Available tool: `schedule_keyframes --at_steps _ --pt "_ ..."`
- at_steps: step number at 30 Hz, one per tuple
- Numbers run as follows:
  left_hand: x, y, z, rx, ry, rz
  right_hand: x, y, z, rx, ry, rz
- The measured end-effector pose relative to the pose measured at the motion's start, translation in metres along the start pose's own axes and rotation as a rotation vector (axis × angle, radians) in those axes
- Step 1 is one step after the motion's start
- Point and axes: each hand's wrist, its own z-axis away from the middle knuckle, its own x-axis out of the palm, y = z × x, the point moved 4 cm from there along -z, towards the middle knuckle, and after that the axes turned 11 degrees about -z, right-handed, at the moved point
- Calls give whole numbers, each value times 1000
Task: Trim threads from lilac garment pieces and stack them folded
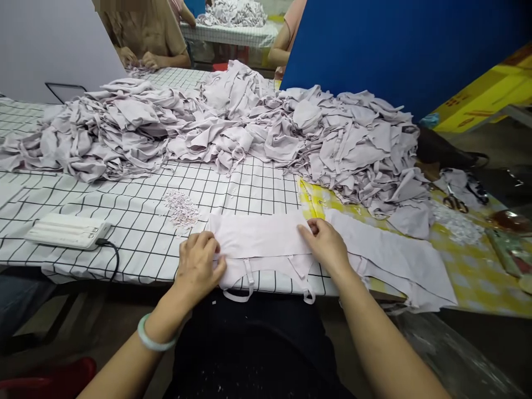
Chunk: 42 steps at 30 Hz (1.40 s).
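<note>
A pale lilac strappy top (260, 235) lies spread near the table's front edge, its thin straps hanging toward me over the edge. My left hand (199, 257) is closed at its left side, fingers curled and thumb against the cloth. At the upper right corner, my right hand (326, 244) pinches the fabric between thumb and fingers. Just right of that hand lies a second pale strappy top (394, 257), flat and partly under my wrist. A green bangle (155, 335) circles my left wrist.
A long heap of similar garments (233, 122) spans the table behind. Small cut scraps (182, 209) lie in a pile left of centre. A white power bank (67, 231) with a black cable sits at left, scissors (455, 200) at right. Across the table, a person's hands (139, 59) handle cloth.
</note>
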Motion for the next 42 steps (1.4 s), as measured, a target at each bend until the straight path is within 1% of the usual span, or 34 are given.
schedule_keyframes --at_steps 2,4,6,8,10,11,14,17,19,20,23,26,29,31,33,35,38,40,42 --pt "0 -3 3 -45 -12 1 -1 -3 -1 48 -71 22" --pt "0 -13 4 -94 -19 39 -2 -7 0 54 -124 -14" --pt "-1 -23 2 -128 -15 91 -2 -10 0 44 -125 -60" --pt "-3 -31 -5 -199 36 86 0 -13 1 34 -100 -74" --pt "-4 -36 -14 -287 73 -9 6 -17 2 -9 -92 -76" --pt "-3 -37 -19 -310 63 -66 9 -18 2 -38 -102 -87" --pt "1 -36 -31 -295 -11 -172 14 -17 2 -89 -117 -199" --pt "0 -38 -34 -288 -11 -192 9 -6 -2 -17 -76 -408" --pt "0 -40 -33 -302 -7 -205 6 0 -6 36 -82 -468" --pt "1 -41 -34 -304 -8 -209 7 0 -8 52 -97 -445" --pt "4 -42 -36 -290 11 -192 11 -5 -15 54 -142 -243" --pt "5 -41 -40 -265 83 -141 17 -15 -20 0 -188 -141" --pt "2 -41 -41 -267 144 -63 19 -22 -19 -65 -205 -167" --pt "-1 -41 -42 -292 128 33 18 -24 -17 -72 -185 -212" --pt "-4 -43 -43 -361 61 180 17 -25 -16 -51 -165 -266" --pt "-6 -46 -43 -438 -45 363 17 -25 -16 -15 -171 -316" --pt "-11 -46 -43 -476 -186 584 17 -23 -16 18 -213 -367" --pt "-17 -45 -43 -463 -211 695 15 -21 -12 6 -237 -484" --pt "-23 -43 -42 -446 -200 831 10 -21 -4 -6 -246 -712"
